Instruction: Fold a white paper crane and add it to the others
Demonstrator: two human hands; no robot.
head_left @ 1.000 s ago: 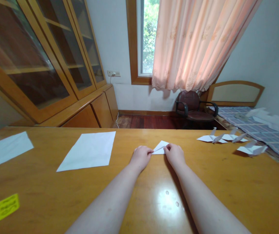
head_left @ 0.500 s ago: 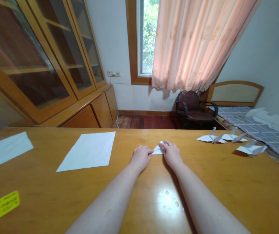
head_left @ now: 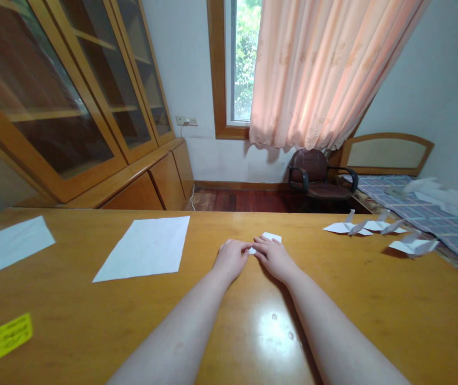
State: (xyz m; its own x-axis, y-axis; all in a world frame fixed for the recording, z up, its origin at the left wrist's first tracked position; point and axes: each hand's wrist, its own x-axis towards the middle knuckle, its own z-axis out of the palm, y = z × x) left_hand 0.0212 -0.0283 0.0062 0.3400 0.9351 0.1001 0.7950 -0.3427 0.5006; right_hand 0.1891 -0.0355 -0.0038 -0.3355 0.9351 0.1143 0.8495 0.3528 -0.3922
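A small folded piece of white paper (head_left: 273, 237) lies on the wooden table in front of me, mostly covered by my hands. My left hand (head_left: 232, 258) is closed at its left corner, thumb and fingers pinching the paper's tip. Over the middle of the paper lies my right hand (head_left: 273, 258), its fingers stretched out flat and pressing down, with the fingertips close to my left thumb. The fold lines under the fingers are hidden.
Left of my hands are a large white paper sheet (head_left: 146, 250) and a second sheet (head_left: 10, 247). Several folded paper cranes (head_left: 412, 245) stand at the right. A yellow label (head_left: 2, 342) is at the near left. Beyond the table's far edge stands a chair (head_left: 312, 174).
My right hand has slid left across the folded paper toward my left hand, baring the paper's far right part and covering its left part. My left hand has barely moved.
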